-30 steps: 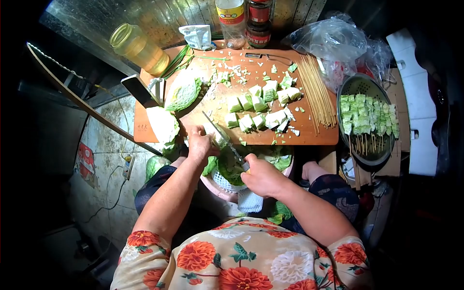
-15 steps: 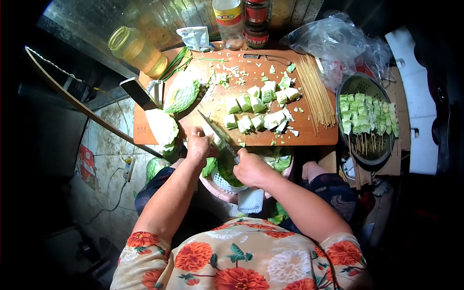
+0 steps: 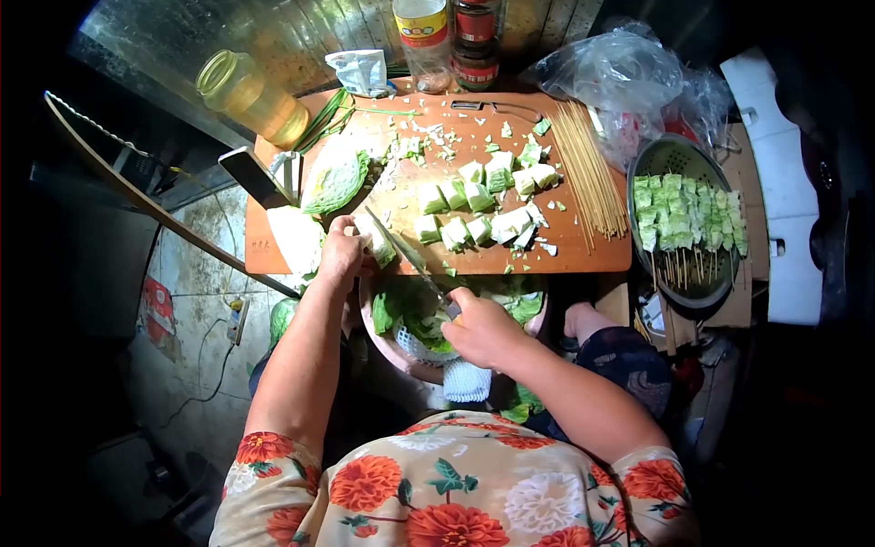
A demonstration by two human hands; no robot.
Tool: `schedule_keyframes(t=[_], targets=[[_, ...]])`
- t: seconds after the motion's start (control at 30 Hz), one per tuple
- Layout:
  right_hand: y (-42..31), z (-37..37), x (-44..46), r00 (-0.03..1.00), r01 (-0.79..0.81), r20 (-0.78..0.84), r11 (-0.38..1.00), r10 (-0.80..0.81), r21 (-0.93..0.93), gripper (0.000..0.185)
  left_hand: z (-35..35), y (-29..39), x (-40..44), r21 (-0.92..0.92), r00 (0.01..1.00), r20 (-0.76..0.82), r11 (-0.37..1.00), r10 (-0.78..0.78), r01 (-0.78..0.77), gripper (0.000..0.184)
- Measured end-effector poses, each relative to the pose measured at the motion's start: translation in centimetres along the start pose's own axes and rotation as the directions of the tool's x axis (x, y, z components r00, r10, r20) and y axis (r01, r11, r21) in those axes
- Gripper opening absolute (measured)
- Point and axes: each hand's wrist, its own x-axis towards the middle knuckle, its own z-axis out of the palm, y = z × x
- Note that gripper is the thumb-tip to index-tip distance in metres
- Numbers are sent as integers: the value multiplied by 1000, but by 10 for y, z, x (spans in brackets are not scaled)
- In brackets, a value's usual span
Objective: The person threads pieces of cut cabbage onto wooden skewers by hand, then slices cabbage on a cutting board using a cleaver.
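My left hand point(image 3: 343, 252) is closed on a pale green cabbage roll point(image 3: 379, 244) at the near edge of the wooden cutting board point(image 3: 419, 263). The fingers partly cover it. In my right hand point(image 3: 478, 328) is the handle of a knife point(image 3: 402, 248), its blade slanting up and left beside the roll. Whether the edge touches the roll, I cannot tell. Cut cabbage pieces point(image 3: 453, 194) stand in rows on the board to the right. Larger cabbage leaves point(image 3: 335, 181) lie at its left side. A basin point(image 3: 382, 341) with leaves is below the knife hand.
Bamboo skewers point(image 3: 583, 173) lie along the board's right side. Skewered cabbage point(image 3: 684, 211) rests in a colander point(image 3: 690, 294) further right. An oil jar point(image 3: 255, 100), a phone point(image 3: 250, 177), jars point(image 3: 475, 46) and plastic bags point(image 3: 615, 82) surround the board.
My left hand has moved left and slightly up with the cabbage roll, farther from my right hand. The knife stays in my right hand, its blade slightly shifted. The whole view has shifted a little.
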Motion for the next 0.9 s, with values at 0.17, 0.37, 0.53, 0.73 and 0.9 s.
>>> schedule_keyframes(t=[0.17, 0.37, 0.53, 0.73, 0.9], targets=[[5, -7, -3, 999, -23, -35, 999, 21, -43, 42, -4, 9, -1, 68, 999, 53, 998, -8, 4, 42], [17, -9, -11, 995, -74, 53, 989, 81, -130, 38, -10, -5, 20, 163, 982, 85, 970, 166, -178, 42], [43, -16, -24, 989, -3, 140, 962, 42, -272, 48, -13, 7, 14, 230, 963, 198, 947, 180, -224, 44], [40, -36, -11, 976, 124, 216, 885, -27, -450, 27, -1, -7, 21, 109, 909, 333, 948, 250, -300, 40], [44, -50, 18, 994, 58, 106, 853, -4, -518, 25, -1, -7, 13, 223, 936, 224, 921, 272, -320, 34]])
